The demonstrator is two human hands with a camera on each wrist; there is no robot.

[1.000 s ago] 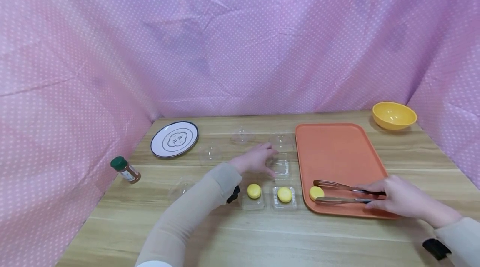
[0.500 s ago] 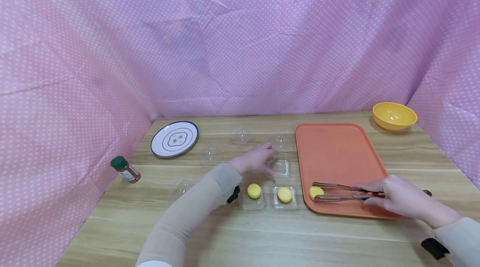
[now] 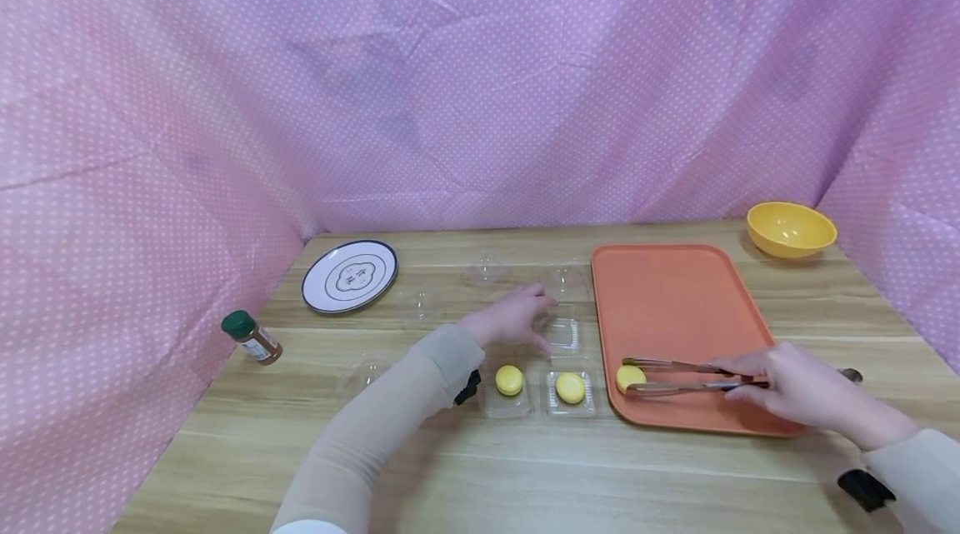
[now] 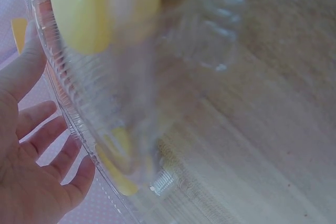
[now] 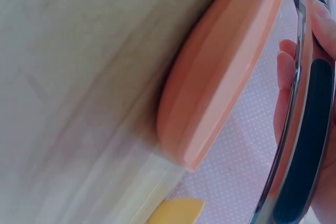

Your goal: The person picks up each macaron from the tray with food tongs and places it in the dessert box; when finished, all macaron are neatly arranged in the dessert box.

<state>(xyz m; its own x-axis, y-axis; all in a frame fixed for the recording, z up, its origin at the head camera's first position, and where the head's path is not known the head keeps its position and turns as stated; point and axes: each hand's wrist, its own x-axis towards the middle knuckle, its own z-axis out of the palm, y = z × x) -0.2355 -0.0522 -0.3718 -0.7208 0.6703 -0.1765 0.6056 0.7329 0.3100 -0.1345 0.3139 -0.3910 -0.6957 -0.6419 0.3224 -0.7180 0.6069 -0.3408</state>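
Note:
My right hand [image 3: 798,392] grips metal tongs [image 3: 675,386] by their dark handles, also visible in the right wrist view. The tongs' tips flank a round yellow macaron [image 3: 631,379] at the near left corner of the orange tray [image 3: 678,292]. Left of the tray, my left hand [image 3: 513,317] is at a small clear plastic box base [image 3: 564,336], thumb and fingers bent loosely and spread along its left side. In front of it, two yellow macarons [image 3: 508,381] sit in separate clear bases. The left wrist view shows the fingers partly behind clear plastic.
Several clear domed lids [image 3: 486,269] lie behind and left of my left arm. A blue-rimmed plate [image 3: 349,276] and a green-capped spice jar [image 3: 252,338] stand at left. A yellow bowl [image 3: 791,230] is at the back right; a pink dotted curtain [image 3: 480,84] surrounds the table.
The tongs' tips have drawn closer together around the macaron on the tray, and my right hand has shifted slightly. My left hand has stayed in place.

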